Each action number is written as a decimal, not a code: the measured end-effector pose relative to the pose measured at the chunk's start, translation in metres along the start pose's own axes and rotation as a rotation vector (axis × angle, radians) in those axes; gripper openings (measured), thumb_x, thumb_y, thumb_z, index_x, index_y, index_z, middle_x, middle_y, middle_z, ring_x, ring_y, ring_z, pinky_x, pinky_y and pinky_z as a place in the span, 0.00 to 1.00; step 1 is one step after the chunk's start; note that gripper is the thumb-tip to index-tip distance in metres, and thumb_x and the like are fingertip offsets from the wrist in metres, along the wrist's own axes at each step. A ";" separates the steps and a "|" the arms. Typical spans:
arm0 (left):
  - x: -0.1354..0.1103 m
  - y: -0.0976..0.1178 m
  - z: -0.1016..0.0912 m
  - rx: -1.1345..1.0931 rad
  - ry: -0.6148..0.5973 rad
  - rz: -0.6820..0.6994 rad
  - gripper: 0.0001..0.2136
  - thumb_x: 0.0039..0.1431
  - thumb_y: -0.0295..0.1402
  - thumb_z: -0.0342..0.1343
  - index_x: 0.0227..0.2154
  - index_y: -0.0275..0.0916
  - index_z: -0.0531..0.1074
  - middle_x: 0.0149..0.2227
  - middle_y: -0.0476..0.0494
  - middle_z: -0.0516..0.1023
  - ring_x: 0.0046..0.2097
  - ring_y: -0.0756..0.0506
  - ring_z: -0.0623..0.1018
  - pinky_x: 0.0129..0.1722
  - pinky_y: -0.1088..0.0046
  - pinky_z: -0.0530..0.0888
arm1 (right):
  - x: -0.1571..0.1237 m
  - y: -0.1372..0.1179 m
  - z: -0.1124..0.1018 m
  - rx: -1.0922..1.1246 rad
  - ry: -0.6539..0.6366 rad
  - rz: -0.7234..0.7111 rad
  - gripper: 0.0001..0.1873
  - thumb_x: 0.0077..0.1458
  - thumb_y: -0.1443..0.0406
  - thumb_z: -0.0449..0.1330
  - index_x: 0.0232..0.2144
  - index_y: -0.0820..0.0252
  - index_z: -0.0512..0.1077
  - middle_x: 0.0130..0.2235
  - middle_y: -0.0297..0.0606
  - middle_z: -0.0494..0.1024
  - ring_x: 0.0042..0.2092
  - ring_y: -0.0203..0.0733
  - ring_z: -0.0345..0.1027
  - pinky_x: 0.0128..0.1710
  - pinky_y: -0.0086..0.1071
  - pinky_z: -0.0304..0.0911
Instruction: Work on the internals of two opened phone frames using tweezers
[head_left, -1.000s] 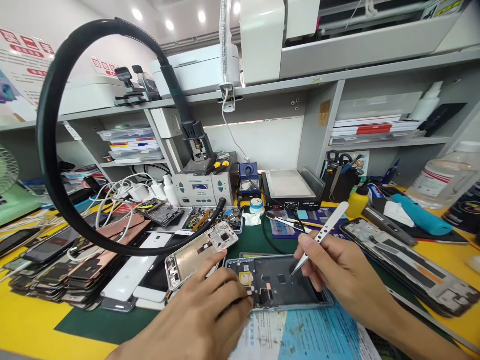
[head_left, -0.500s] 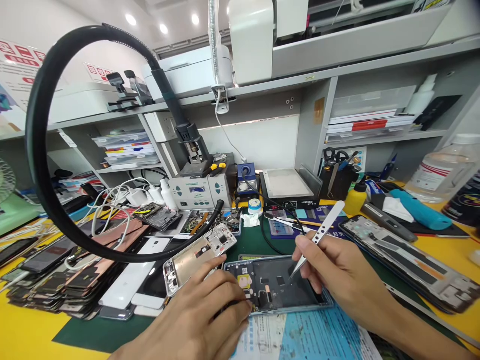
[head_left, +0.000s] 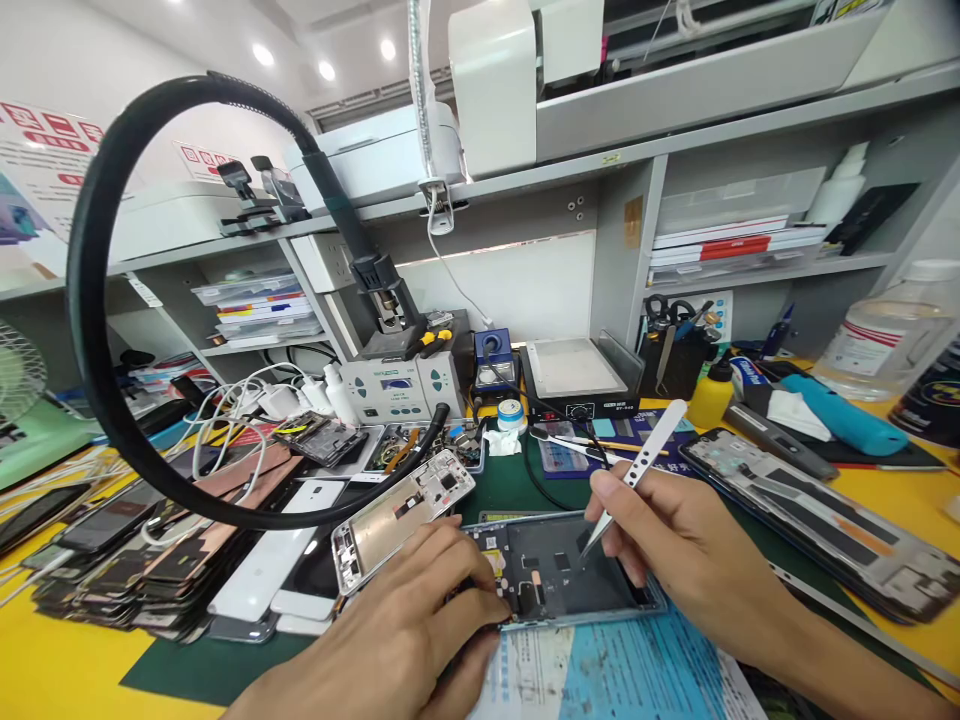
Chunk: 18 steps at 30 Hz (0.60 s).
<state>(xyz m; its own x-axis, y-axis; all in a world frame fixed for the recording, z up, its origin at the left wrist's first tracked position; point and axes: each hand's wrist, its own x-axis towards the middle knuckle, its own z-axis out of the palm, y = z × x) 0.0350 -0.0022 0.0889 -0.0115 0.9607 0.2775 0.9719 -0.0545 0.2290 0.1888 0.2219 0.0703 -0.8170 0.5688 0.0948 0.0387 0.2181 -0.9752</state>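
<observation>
With tweezers (head_left: 642, 456) pinched in the right hand (head_left: 667, 535), the opened phone (head_left: 551, 567) between the hands could be scratched by a slip; whether it is gripped by the left hand (head_left: 409, 605) cannot be told.

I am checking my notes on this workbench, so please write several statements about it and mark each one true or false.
1. The right hand holds tweezers over the opened phone. True.
2. The left hand is at the opened phone's right end. False: the left hand is at its left end.
3. A printed sheet shows on the near side of the opened phone. True.
4. The yellow bottle stands left of the white-topped device. False: the yellow bottle stands right of it.
</observation>
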 end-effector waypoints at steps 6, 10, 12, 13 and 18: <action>0.000 -0.001 0.003 -0.040 0.009 -0.034 0.09 0.71 0.25 0.54 0.45 0.44 0.77 0.45 0.46 0.79 0.49 0.43 0.79 0.53 0.64 0.81 | 0.002 0.004 0.000 0.002 -0.003 -0.014 0.32 0.65 0.36 0.61 0.29 0.56 0.78 0.24 0.33 0.75 0.22 0.37 0.65 0.21 0.32 0.60; -0.001 0.001 0.004 -0.064 0.002 -0.081 0.11 0.68 0.23 0.56 0.47 0.46 0.75 0.46 0.48 0.79 0.51 0.44 0.80 0.49 0.70 0.82 | 0.002 0.006 0.000 -0.006 -0.012 -0.011 0.33 0.66 0.36 0.59 0.29 0.56 0.78 0.24 0.34 0.75 0.22 0.36 0.65 0.21 0.31 0.59; -0.001 0.002 0.004 -0.066 0.000 -0.084 0.12 0.68 0.22 0.56 0.47 0.46 0.75 0.46 0.49 0.79 0.51 0.45 0.80 0.52 0.68 0.81 | 0.001 0.007 0.000 -0.011 -0.015 -0.006 0.34 0.66 0.35 0.58 0.29 0.56 0.78 0.24 0.33 0.75 0.22 0.36 0.65 0.21 0.31 0.59; 0.000 0.002 0.004 -0.063 -0.001 -0.084 0.11 0.69 0.23 0.55 0.47 0.46 0.75 0.46 0.49 0.79 0.51 0.44 0.79 0.53 0.67 0.81 | 0.001 0.007 0.000 -0.015 -0.015 -0.003 0.34 0.66 0.35 0.58 0.29 0.56 0.78 0.24 0.33 0.75 0.22 0.36 0.65 0.21 0.31 0.58; 0.004 0.003 0.002 -0.021 -0.012 -0.055 0.08 0.72 0.25 0.54 0.45 0.44 0.75 0.47 0.47 0.79 0.50 0.43 0.78 0.55 0.63 0.80 | 0.001 0.007 0.000 -0.034 -0.029 0.018 0.35 0.65 0.34 0.57 0.30 0.57 0.77 0.24 0.33 0.74 0.23 0.36 0.64 0.23 0.32 0.57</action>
<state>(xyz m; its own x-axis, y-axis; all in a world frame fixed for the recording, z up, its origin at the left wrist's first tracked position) 0.0389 0.0019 0.0888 -0.0621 0.9655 0.2530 0.9647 -0.0070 0.2634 0.1881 0.2239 0.0632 -0.8325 0.5494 0.0712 0.0727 0.2357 -0.9691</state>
